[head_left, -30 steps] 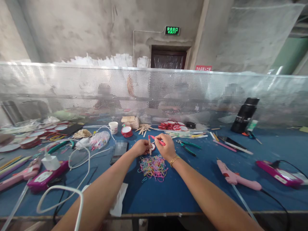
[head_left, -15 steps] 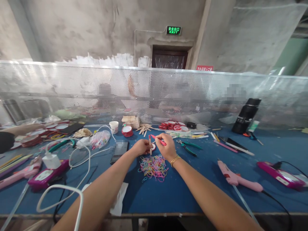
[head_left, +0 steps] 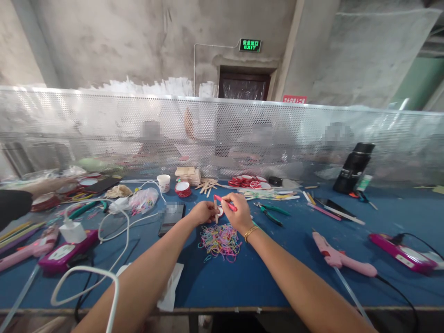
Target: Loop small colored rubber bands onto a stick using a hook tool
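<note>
Head view, left hand (head_left: 205,212): nearly closed, pinching a slim wooden stick (head_left: 217,218), with one end toward the near side and the other farther off.
Right hand (head_left: 240,209): curled to the right of the left hand, closed around a pinkish-red pen (head_left: 231,206) in a writing grip.
Pen tip: aimed left at the far end of the stick; touching or just short of it, not possible to tell at this size.
Technique at the stick: best done, by judgement, with a firm left pinch clear of the tip, light even pressure, and short strokes kept within the narrow wood.
Stick relative to hands: between the two, at the left fingertips and to the left of the right hand.
Right beside stick: white disc with red rim (head_left: 220,212), partly hidden.
Near side: tangled pile of coloured loops (head_left: 221,243) on the blue table (head_left: 208,286).
Right side: green-handled pliers (head_left: 266,211); farther right, pink glue gun (head_left: 333,254).
Left side: dark phone (head_left: 173,222).
Far side: loose sticks (head_left: 208,185), then perforated screen (head_left: 222,108).
</note>
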`<action>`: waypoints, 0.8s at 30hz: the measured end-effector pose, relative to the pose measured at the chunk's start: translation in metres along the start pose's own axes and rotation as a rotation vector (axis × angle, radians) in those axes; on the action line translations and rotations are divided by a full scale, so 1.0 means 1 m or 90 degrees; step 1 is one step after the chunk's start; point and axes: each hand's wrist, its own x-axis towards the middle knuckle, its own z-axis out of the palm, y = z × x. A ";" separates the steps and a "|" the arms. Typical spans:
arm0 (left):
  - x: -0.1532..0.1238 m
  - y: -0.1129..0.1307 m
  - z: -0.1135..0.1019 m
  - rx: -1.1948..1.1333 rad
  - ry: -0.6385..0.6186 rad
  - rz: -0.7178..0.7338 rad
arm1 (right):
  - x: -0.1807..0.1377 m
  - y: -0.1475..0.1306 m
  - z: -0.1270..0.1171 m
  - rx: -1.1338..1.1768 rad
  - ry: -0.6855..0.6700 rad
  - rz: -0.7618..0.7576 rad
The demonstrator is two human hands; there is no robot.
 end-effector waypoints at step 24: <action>-0.002 0.002 0.001 -0.006 0.008 0.005 | -0.002 0.001 0.002 -0.007 -0.018 0.004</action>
